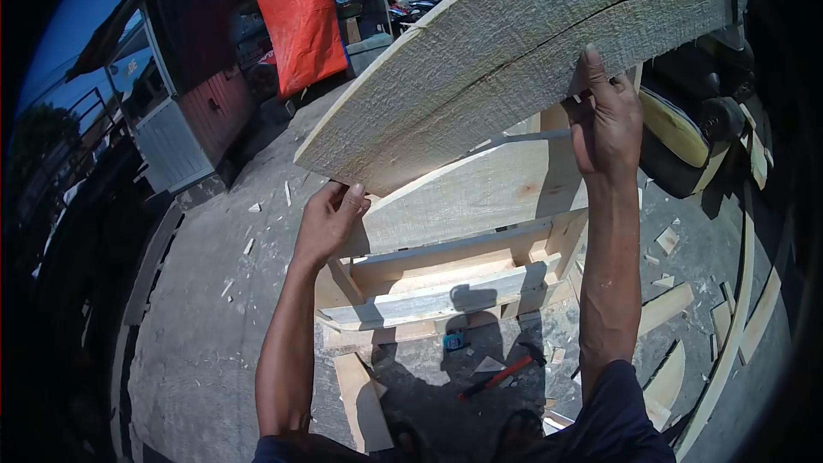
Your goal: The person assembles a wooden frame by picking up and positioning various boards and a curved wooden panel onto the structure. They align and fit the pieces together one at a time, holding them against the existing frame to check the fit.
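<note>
A large curved wooden board (480, 60) with a long dark crack is held up at a tilt. My left hand (333, 221) pinches its lower left corner between thumb and fingers. My right hand (607, 120) grips the lower edge further right, thumb on the face. Right below the held board stands a wooden frame, with a second curved board (480, 193) along its upper part and a lower rail (446, 296) nearer to me. Part of the frame is hidden behind the held board.
On the ground lie a hammer with a red handle (497, 377), a blue tape measure (453, 340), a plank (362, 399), curved offcuts (667, 381) and wood scraps. A kiosk (184, 111) and an orange tarp (300, 26) stand behind; a yellow-and-black object (677, 129) is at right.
</note>
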Motion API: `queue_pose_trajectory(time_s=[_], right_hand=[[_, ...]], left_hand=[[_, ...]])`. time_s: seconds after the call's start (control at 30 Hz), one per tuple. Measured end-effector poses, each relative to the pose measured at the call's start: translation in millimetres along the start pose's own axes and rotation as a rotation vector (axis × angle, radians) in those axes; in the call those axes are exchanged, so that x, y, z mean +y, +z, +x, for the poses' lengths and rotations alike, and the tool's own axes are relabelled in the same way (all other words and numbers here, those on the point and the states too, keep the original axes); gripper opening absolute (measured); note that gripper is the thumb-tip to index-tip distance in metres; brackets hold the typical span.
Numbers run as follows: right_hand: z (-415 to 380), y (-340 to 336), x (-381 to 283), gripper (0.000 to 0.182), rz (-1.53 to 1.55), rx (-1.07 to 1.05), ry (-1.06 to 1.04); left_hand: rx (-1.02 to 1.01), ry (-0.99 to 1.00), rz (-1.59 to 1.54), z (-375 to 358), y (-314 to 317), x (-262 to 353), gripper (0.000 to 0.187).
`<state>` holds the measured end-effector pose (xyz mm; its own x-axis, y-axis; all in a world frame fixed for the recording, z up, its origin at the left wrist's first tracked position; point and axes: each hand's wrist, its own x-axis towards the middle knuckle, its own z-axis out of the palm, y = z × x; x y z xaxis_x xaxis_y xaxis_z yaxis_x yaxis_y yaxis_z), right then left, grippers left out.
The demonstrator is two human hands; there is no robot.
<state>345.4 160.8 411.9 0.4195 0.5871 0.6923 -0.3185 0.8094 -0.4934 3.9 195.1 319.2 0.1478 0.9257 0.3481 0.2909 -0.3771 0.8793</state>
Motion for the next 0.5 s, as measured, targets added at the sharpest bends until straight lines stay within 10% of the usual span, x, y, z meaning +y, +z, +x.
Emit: queue_pose_trajectory(time_s=[0.5], right_hand=[[-25, 2, 5, 0.052, -0.489, -0.271, 0.523]], left_hand=[[0.404, 0.241, -0.862, 11, -118, -75, 0.046]])
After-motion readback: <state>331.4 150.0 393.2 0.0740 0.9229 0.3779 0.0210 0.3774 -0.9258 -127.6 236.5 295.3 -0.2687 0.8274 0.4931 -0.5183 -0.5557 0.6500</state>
